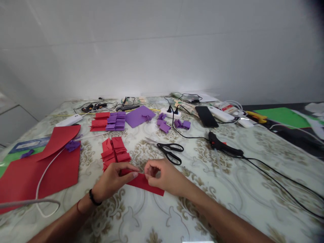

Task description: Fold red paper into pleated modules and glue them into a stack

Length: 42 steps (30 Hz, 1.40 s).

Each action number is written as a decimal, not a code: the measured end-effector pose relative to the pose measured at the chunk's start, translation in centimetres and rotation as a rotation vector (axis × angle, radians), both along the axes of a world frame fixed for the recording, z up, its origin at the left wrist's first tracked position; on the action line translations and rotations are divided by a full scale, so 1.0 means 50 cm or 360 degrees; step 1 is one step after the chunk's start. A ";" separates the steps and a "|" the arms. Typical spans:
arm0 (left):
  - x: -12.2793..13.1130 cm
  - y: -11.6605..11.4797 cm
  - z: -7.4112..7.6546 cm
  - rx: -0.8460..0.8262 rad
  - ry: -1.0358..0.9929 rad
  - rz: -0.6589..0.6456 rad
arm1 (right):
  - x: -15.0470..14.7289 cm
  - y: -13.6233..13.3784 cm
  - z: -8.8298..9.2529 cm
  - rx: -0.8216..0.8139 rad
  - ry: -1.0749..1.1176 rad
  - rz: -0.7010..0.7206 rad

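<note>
A red paper strip (152, 187) lies slantwise in front of me, its far edge pinched by both hands. My left hand (115, 177) has thumb and fingers closed on the strip's left part. Close beside it, my right hand (162, 175) pinches the same edge with thumb and forefinger; the fingertips cover the exact grip. Just beyond the left hand are folded red paper pieces (115, 150) in two rows, partly hidden by that hand. Scissors with black handles (169, 148) rest beyond the right hand, blades pointing left.
A black glue gun (224, 145) with its cable lies at the right. Large red paper (55, 172) covers the left side. Farther back are folded purple pieces (115, 121), a purple sheet (139, 116), a power strip (172, 113) and a phone (206, 116).
</note>
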State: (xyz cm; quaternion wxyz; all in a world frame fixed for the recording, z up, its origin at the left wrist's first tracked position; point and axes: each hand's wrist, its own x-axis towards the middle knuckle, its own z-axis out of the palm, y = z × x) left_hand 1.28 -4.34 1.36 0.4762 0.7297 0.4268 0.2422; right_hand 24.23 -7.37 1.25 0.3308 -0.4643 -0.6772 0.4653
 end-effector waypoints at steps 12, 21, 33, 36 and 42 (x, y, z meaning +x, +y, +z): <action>0.013 -0.020 -0.007 0.0076 -0.0014 0.0003 | -0.019 -0.011 -0.009 0.0033 0.0063 0.0003; -0.019 0.025 0.023 0.0114 -0.0150 0.0215 | 0.010 0.008 0.005 0.0132 0.0102 -0.0121; -0.029 0.037 0.023 0.0448 -0.0076 0.0393 | 0.029 0.023 0.018 0.0463 0.0084 -0.0442; -0.016 0.017 0.014 0.0471 -0.0081 0.0273 | 0.013 0.008 0.018 0.0640 -0.0007 -0.0344; 0.003 -0.011 0.002 0.0499 -0.0147 0.0071 | -0.012 -0.011 0.000 0.0618 -0.0016 -0.0122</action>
